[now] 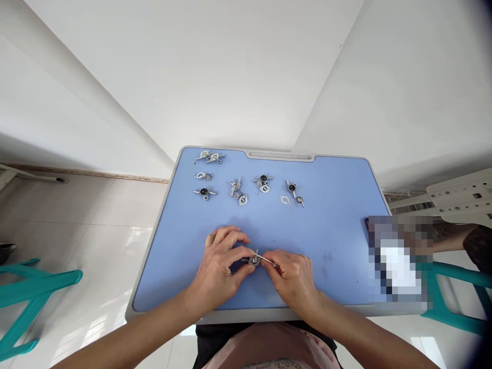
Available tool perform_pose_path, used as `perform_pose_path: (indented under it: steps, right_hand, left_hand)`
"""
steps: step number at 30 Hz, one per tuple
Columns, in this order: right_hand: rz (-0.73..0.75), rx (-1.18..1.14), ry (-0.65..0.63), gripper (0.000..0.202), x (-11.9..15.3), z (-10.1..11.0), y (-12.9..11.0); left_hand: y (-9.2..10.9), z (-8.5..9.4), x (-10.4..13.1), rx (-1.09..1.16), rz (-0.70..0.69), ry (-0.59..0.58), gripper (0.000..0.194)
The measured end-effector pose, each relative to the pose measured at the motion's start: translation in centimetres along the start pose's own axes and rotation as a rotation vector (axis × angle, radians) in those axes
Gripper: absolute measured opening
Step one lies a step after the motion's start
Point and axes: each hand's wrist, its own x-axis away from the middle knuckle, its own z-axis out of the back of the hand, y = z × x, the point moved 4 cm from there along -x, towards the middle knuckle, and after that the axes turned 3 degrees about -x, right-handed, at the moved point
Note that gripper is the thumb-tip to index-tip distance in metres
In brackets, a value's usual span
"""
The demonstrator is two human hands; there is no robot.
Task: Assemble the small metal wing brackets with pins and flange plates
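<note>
At the near edge of the blue desk (184,256), pink clothing (269,343) shows below the forearms. Over the desk's near half, slightly right of its middle, the left hand (219,266) has thumb and index finger pinched on a small metal fitting (254,261), the other fingers curled above. Just beside it, the right hand (295,279) grips a thin silvery rod (265,259) between thumb and fingertips; its tip meets the fitting, though whether it is a separate tool cannot be told.

Off the desk's near left corner stands a teal stool (38,287). At its right edge a pixelated patch (400,266) hides what lies there, and beyond that edge another person's forearm (448,242) reaches in.

Across the desk's far half, three fittings show black discs: one at left (205,192), one right of centre (263,179), one farther right (291,187). A loose flat plate (285,200) lies beside the last. A cluster of metal parts (209,157) sits at the desk's far left corner. Behind the desk rises a white wall (238,77).
</note>
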Motion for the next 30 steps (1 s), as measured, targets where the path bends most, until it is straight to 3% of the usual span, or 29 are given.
perform_pose_path:
  steps: [7, 19, 30]
  right_hand:
    - [0.005, 0.033, -0.001, 0.024, -0.04, -0.18, 0.05]
    - [0.068, 0.062, -0.03, 0.026, 0.06, -0.28, 0.22]
    - [-0.013, -0.144, -0.008, 0.021, -0.11, -0.13, 0.77]
  left_hand:
    - [0.28, -0.24, 0.05, 0.016, -0.019, 0.065, 0.007]
    - [-0.32, -0.23, -0.45, 0.057, -0.085, -0.074, 0.013]
    - [-0.59, -0.37, -0.39, 0.071, -0.055, -0.046, 0.012]
